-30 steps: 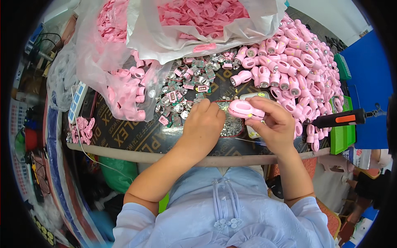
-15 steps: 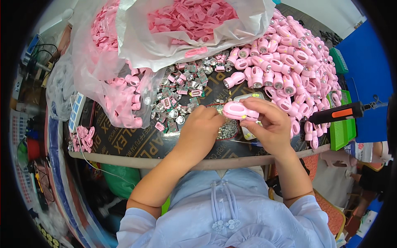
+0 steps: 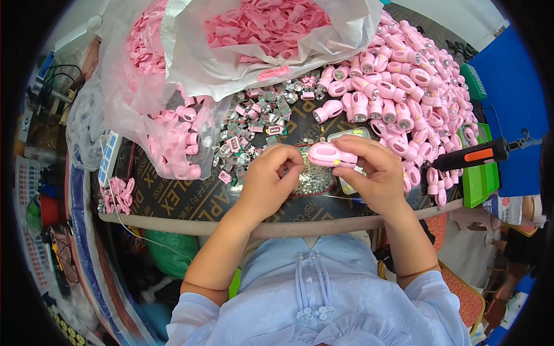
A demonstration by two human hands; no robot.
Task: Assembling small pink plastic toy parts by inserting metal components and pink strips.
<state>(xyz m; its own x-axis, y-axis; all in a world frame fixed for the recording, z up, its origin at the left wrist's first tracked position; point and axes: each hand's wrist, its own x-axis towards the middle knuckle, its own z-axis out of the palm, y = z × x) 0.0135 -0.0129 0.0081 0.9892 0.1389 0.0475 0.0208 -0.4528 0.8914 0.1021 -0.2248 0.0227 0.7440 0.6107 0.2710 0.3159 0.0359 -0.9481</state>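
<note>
My right hand grips a small pink flashlight between thumb and fingers, level above the table, with a yellow-green button on its side. To its left, my left hand is apart from the flashlight, fingers curled closed; a small dark bit shows at the fingertips, too small to name. Between and below the hands lies a red-rimmed round tray of tiny clear and silvery parts. A clear box with yellow-green pieces sits behind my right hand, partly hidden by it.
Finished-looking pink flashlights are heaped at the right. Silvery reflectors and circuit pieces lie left of centre. A white sack of pink shells stands behind. A black and orange electric screwdriver hangs at right by a green basket.
My left hand has moved left and down, away from the flashlight. My right hand still holds the flashlight in nearly the same place.
</note>
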